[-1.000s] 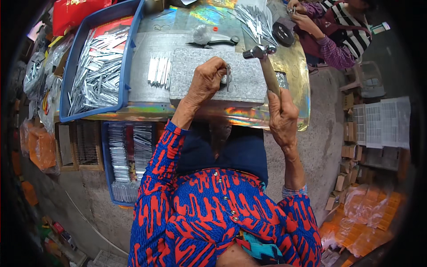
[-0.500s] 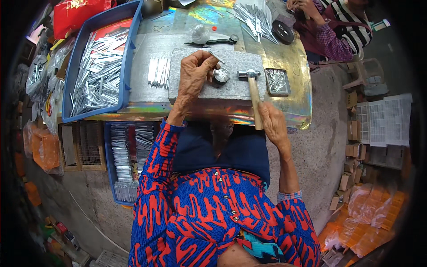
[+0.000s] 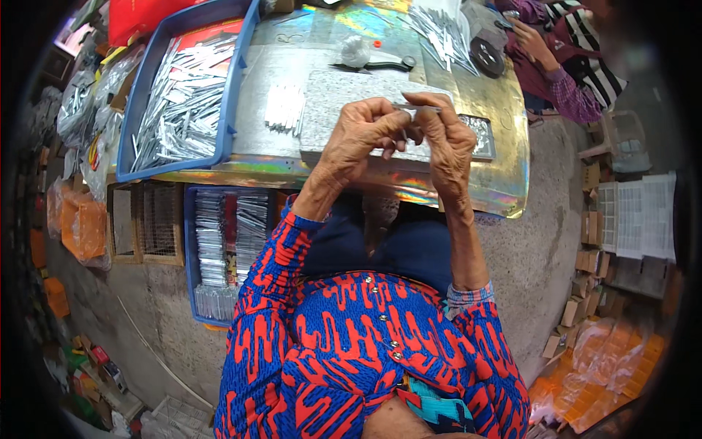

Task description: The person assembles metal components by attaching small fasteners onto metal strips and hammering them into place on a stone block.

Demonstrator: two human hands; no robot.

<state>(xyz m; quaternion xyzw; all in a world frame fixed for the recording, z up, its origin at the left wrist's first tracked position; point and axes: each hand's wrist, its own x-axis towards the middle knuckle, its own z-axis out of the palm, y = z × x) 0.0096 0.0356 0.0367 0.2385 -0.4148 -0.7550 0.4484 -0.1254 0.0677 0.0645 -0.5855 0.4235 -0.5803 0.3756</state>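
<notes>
Above the grey stone slab [image 3: 333, 86], my left hand [image 3: 358, 135] and my right hand [image 3: 450, 150] meet, both with fingertips pinched. A thin silvery metal piece [image 3: 417, 107] spans the gap between them, gripped at each end. Behind my right hand shows part of a small dark tray [image 3: 482, 135] of shiny little parts. A neat row of short metal strips [image 3: 284, 110] lies to the left of the slab. The hammer and the small round container are not visible; my hands cover that part of the slab.
On the left stands a blue bin [image 3: 228, 110] full of loose metal strips; another blue bin [image 3: 191, 263] sits below the table. Black-handled pliers [image 3: 376, 66], a clear plastic bundle [image 3: 353, 51] and a strip pile [image 3: 442, 36] lie farther back. A co-worker's hand [image 3: 534, 44] is far right.
My right hand has let go of the hammer and come left to my left hand. Both now grip the metal piece my left hand was holding. The view has shifted slightly.
</notes>
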